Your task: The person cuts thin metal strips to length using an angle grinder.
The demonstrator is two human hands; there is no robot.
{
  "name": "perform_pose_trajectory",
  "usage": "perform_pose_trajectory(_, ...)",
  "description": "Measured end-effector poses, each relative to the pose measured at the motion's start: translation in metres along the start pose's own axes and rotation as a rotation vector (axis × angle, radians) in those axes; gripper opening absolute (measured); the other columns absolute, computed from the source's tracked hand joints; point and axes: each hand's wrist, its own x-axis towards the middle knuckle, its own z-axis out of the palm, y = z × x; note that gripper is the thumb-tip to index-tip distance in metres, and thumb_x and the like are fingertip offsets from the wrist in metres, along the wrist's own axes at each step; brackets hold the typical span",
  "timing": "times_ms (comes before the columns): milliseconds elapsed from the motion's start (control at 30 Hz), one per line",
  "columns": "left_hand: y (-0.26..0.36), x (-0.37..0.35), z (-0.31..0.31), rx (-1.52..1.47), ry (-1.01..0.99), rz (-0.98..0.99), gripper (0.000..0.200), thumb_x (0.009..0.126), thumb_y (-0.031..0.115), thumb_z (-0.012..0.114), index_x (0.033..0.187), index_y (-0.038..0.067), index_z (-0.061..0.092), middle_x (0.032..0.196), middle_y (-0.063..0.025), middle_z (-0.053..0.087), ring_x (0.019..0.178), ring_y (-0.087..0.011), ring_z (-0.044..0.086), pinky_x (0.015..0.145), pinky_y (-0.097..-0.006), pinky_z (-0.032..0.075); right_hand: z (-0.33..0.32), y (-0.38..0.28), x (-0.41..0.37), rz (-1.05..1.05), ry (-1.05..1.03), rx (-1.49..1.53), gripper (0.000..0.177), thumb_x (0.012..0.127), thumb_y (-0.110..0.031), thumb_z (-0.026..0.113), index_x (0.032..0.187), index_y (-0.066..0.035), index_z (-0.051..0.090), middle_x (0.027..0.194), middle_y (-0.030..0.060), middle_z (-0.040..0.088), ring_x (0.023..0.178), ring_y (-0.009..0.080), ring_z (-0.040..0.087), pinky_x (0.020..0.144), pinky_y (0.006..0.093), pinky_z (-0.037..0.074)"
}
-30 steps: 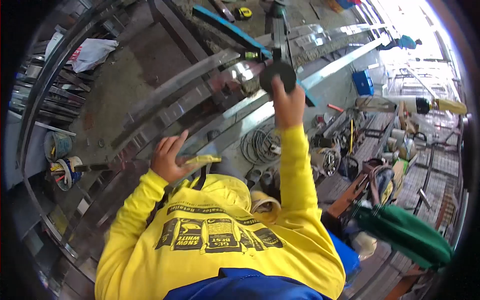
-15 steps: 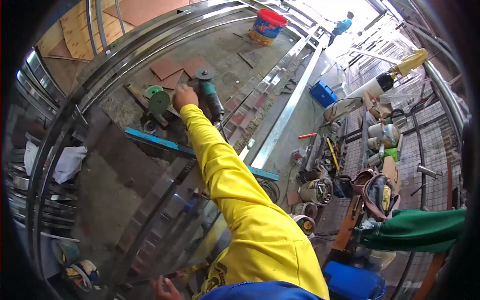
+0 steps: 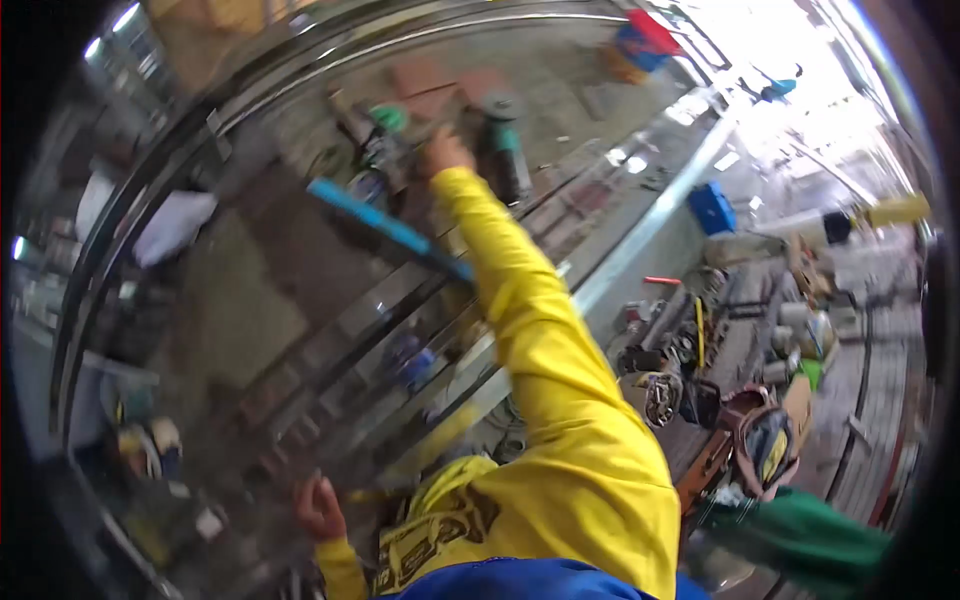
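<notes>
My right hand (image 3: 447, 152) is stretched far forward in a yellow sleeve, fingers curled and blurred; what they hold I cannot make out. Just right of it, a green angle grinder (image 3: 508, 150) lies on the work surface. To its left are a round green piece (image 3: 388, 118) and smeared dark parts. A bright blue metal bar (image 3: 375, 218) runs below the hand. Low on the left, my left hand (image 3: 320, 510) hangs near my body, fingers bent but apart, with nothing visible in them.
Long metal rails (image 3: 655, 245) run diagonally away. A red-and-blue bucket (image 3: 645, 45) stands at the back, with a blue box (image 3: 711, 208) right of it. Tools and a bucket of small parts (image 3: 655, 395) line the right. A green cloth (image 3: 800, 540) hangs at lower right.
My view has swung, shifting the scene up and to the right with blur. The grey disc beside my right hand no longer shows its face. My left hand shows more fully.
</notes>
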Motion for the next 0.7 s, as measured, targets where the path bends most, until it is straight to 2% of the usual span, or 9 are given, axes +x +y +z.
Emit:
perform_pose_trajectory(67, 0.024, 0.021, -0.002, 0.073, -0.005, 0.156, 0.019, 0.094, 0.011, 0.068, 0.106, -0.002, 0.074, 0.093, -0.0148, 0.071, 0.083, -0.0274, 0.068, 0.076, -0.0356, 0.054, -0.071, -0.021, -0.042, -0.021, -0.031, 0.093, 0.098, 0.064, -0.041, 0.093, 0.136, -0.003, 0.039, 0.116, 0.0233, 0.067, 0.105, 0.0407, 0.07, 0.09, 0.0481, 0.058)
perform_pose_trajectory(200, 0.054, 0.038, 0.008, -0.033, -0.064, 0.256, 0.019, 0.092, 0.009, 0.068, 0.107, -0.002, 0.074, 0.091, -0.013, 0.07, 0.082, -0.0252, 0.068, 0.077, -0.0346, 0.054, -0.074, 0.002, -0.055, -0.072, -0.039, -0.069, 0.09, 0.073, -0.048, 0.087, 0.134, -0.001, 0.039, 0.118, 0.027, 0.066, 0.109, 0.0438, 0.068, 0.092, 0.0483, 0.056)
perform_pose_trajectory(333, 0.058, 0.038, 0.006, -0.162, -0.201, 0.312, 0.019, 0.091, 0.007, 0.069, 0.108, -0.002, 0.074, 0.089, -0.0121, 0.07, 0.08, -0.0235, 0.068, 0.075, -0.0339, 0.054, -0.093, 0.017, -0.078, 0.254, -0.057, 0.101, 0.073, 0.088, -0.059, 0.069, 0.127, -0.001, 0.046, 0.124, 0.0304, 0.064, 0.114, 0.0458, 0.066, 0.096, 0.0506, 0.054)
perform_pose_trajectory(400, 0.057, 0.029, -0.002, -0.204, -0.241, 0.304, 0.02, 0.091, 0.006, 0.069, 0.108, -0.002, 0.074, 0.089, -0.0118, 0.069, 0.079, -0.0227, 0.068, 0.074, -0.0334, 0.054, -0.1, 0.02, -0.086, 0.475, 0.024, 0.307, 0.075, 0.096, -0.059, 0.056, 0.132, 0.005, 0.045, 0.133, 0.0363, 0.059, 0.121, 0.0497, 0.061, 0.104, 0.0524, 0.048)
perform_pose_trajectory(467, 0.047, 0.018, -0.012, -0.217, -0.281, 0.277, 0.02, 0.091, 0.009, 0.07, 0.107, -0.001, 0.074, 0.088, -0.0117, 0.069, 0.079, -0.0228, 0.068, 0.073, -0.0335, 0.053, -0.085, 0.043, -0.086, 0.473, 0.138, 0.341, 0.063, 0.099, -0.052, 0.056, 0.128, 0.004, 0.048, 0.128, 0.0337, 0.062, 0.117, 0.049, 0.063, 0.098, 0.0538, 0.05)
perform_pose_trajectory(533, 0.031, 0.007, -0.022, -0.233, -0.329, 0.25, 0.021, 0.091, 0.012, 0.071, 0.107, -0.001, 0.074, 0.088, -0.0122, 0.069, 0.079, -0.0231, 0.067, 0.073, -0.0337, 0.053, -0.089, 0.034, -0.105, 0.419, 0.371, 0.32, 0.052, 0.098, -0.044, 0.06, 0.121, 0.001, 0.051, 0.117, 0.0279, 0.066, 0.114, 0.049, 0.063, 0.096, 0.0528, 0.05)
perform_pose_trajectory(600, 0.011, -0.006, -0.029, -0.224, -0.308, 0.266, 0.024, 0.092, 0.017, 0.071, 0.106, -0.002, 0.073, 0.087, -0.0117, 0.068, 0.079, -0.0227, 0.067, 0.073, -0.033, 0.052, -0.095, 0.034, -0.111, 0.314, 0.65, 0.163, 0.036, 0.093, -0.036, 0.068, 0.107, -0.004, 0.059, 0.105, 0.0219, 0.063, 0.101, 0.043, 0.063, 0.085, 0.0505, 0.051)
perform_pose_trajectory(667, -0.026, -0.014, -0.025, -0.298, -0.285, 0.219, 0.025, 0.093, 0.02, 0.071, 0.104, -0.003, 0.074, 0.086, -0.0092, 0.067, 0.078, -0.0208, 0.065, 0.074, -0.0326, 0.05, -0.112, 0.034, -0.123, 0.007, 0.953, 0.214, 0.038, 0.089, -0.034, 0.072, 0.109, -0.003, 0.06, 0.105, 0.0206, 0.063, 0.097, 0.0393, 0.062, 0.084, 0.0491, 0.05)
perform_pose_trajectory(700, -0.045, -0.018, -0.026, -0.386, -0.339, 0.082, 0.031, 0.097, 0.027, 0.069, 0.108, -0.002, 0.073, 0.088, -0.0073, 0.068, 0.079, -0.0198, 0.064, 0.076, -0.0326, 0.05, -0.123, 0.019, -0.14, -0.052, 0.988, 0.296, 0.042, 0.087, -0.035, 0.075, 0.11, -0.003, 0.061, 0.105, 0.0196, 0.063, 0.097, 0.039, 0.063, 0.084, 0.0477, 0.051)
